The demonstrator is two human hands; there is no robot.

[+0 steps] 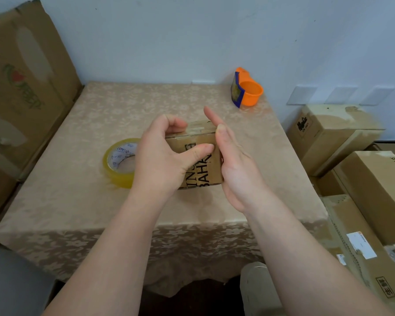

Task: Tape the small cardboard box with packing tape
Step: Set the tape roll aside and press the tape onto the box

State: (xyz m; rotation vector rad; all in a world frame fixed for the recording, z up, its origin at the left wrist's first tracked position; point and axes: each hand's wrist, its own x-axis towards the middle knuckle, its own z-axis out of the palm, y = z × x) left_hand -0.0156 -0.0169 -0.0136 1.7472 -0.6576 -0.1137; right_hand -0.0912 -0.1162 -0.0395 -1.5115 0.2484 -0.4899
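Note:
A small cardboard box (197,139) with black lettering stands in the middle of the table, a strip of clear tape across its top. My left hand (167,156) grips the box's left side, thumb across the front face and fingers curled over the top edge. My right hand (234,163) lies flat against the box's right side with fingers stretched out and apart. A roll of yellowish clear packing tape (118,165) rests flat on the table just left of the box, partly behind my left hand.
A beige patterned cloth covers the table (78,201). An orange tape dispenser (246,90) stands at the far right corner. Large cardboard boxes (25,87) lean at the left, and several boxes (363,169) are stacked at the right.

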